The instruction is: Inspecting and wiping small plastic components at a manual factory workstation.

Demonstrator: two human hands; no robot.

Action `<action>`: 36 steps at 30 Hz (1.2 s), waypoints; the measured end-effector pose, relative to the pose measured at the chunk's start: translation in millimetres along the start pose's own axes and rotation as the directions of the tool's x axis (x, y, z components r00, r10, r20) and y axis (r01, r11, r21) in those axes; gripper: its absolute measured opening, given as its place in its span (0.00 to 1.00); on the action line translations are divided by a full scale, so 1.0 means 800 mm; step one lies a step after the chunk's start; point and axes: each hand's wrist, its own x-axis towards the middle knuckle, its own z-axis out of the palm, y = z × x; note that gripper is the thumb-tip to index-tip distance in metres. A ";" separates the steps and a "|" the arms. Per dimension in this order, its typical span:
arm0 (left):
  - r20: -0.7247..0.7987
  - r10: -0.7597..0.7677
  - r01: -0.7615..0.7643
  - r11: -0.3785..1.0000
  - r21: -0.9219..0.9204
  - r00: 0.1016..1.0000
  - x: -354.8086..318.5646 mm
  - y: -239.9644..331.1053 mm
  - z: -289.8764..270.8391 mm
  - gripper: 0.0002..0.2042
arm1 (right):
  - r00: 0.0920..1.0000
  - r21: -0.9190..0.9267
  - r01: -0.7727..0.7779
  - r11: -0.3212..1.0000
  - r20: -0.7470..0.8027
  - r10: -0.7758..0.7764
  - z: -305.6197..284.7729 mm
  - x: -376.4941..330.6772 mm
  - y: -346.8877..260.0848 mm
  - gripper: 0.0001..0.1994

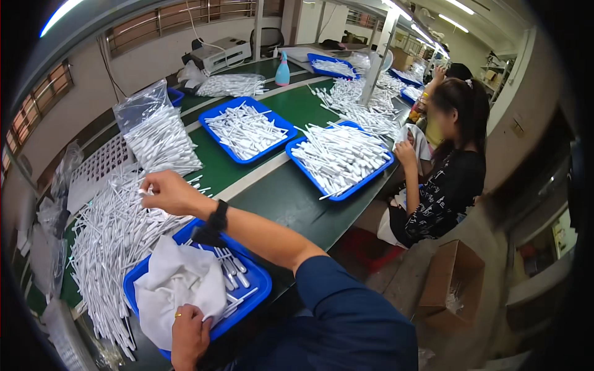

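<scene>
My left hand (pixel 190 334), with a ring on one finger, is curled over the near edge of a bunched white cloth (pixel 179 281). The cloth lies in a blue tray (pixel 263 285), beside several slim white plastic sticks (pixel 233 267) with thicker ends. My right hand (pixel 170 193), a black band on its wrist, is above a large loose heap of the same sticks (pixel 111 247). Its fingers are pinched together. A small white bit shows at the fingertips, too small to tell its kind.
Two more blue trays (pixel 207 119) (pixel 387 168) full of sticks stand farther along the green table. A plastic bag of sticks (pixel 158 136) lies behind the heap, near a white perforated rack (pixel 102 162). At right a co-worker (pixel 445 179) sits holding a white cloth; a cardboard box (pixel 451 284) stands behind.
</scene>
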 end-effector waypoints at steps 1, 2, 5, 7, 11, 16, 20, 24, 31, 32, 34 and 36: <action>-0.014 -0.052 0.051 0.998 -0.023 0.999 -0.003 -0.004 0.002 0.16 | 0.998 0.152 -0.027 0.988 -0.050 0.035 -0.007 -0.011 -0.006 0.10; -0.027 -0.097 0.096 0.995 -0.029 0.995 -0.005 0.002 0.000 0.16 | 0.989 0.180 -0.107 0.978 -0.080 0.123 -0.012 -0.024 -0.012 0.08; -0.111 -0.451 0.362 0.820 -0.444 0.886 0.002 0.007 -0.018 0.15 | 0.956 0.520 -0.245 0.818 -0.012 0.294 -0.054 -0.063 -0.010 0.07; -0.044 -0.554 0.236 0.424 -0.874 0.831 0.007 -0.014 -0.016 0.19 | 0.925 0.669 -0.317 0.672 0.063 0.374 -0.063 -0.083 -0.010 0.10; -0.108 -0.572 -0.226 -0.139 -0.964 0.813 0.027 -0.016 -0.038 0.25 | 0.834 0.662 -0.506 0.552 0.214 0.508 -0.059 -0.114 -0.008 0.11; -0.104 -0.531 -0.349 -0.386 -0.854 0.841 0.030 -0.005 -0.056 0.28 | 0.863 0.568 -0.490 0.661 0.212 0.458 -0.041 -0.127 0.005 0.10; -0.122 -0.522 -0.369 -0.402 -0.838 0.844 0.030 0.006 -0.058 0.28 | 0.893 0.609 -0.433 0.665 0.188 0.409 -0.029 -0.142 -0.007 0.11; -0.130 -0.546 -0.371 -0.358 -0.857 0.827 0.037 0.012 -0.054 0.29 | 0.857 0.575 -0.513 0.638 0.292 0.425 -0.021 -0.143 -0.027 0.11; -0.197 -0.540 -0.377 -0.244 -0.894 0.818 0.078 0.023 -0.047 0.28 | 0.800 0.562 -0.595 0.574 0.481 0.359 0.005 -0.156 -0.028 0.12; -0.203 -0.492 -0.366 -0.261 -0.893 0.847 0.085 0.025 -0.046 0.26 | 0.789 0.544 -0.604 0.582 0.508 0.345 0.008 -0.158 -0.032 0.12; -0.207 -0.449 -0.355 -0.275 -0.894 0.869 0.083 0.025 -0.040 0.24 | 0.768 0.520 -0.629 0.578 0.534 0.354 0.012 -0.162 -0.036 0.12; -0.241 -0.305 -0.295 -0.142 -0.945 0.921 0.082 0.024 -0.033 0.20 | 0.733 0.471 -0.663 0.582 0.566 0.377 0.013 -0.163 -0.037 0.12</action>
